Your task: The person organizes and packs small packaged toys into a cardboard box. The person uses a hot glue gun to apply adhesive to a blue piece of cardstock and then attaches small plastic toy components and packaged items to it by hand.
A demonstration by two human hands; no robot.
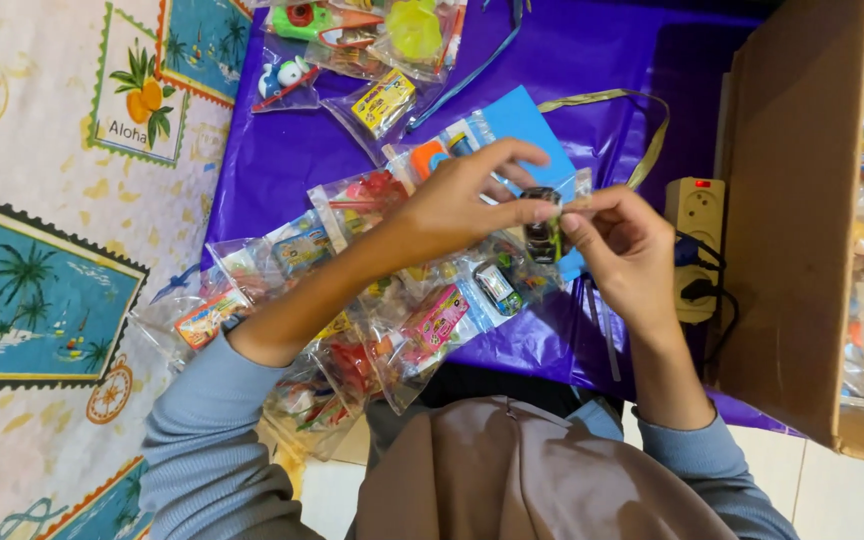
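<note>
both hands meet on one small clear plastic bag w/ a dark toy car inside (542, 232): left hand (457, 205) fingers pinched on bag's top edge, right hand (624, 245) fingertips pinched on same edge opp. side. looks like the sealing/closing step; next move prob needs steady press along the top. just under grip, row of filled clear toy packets (372, 300); beyond grip, purple plastic sheet (282, 160), blue card (522, 120).
</note>
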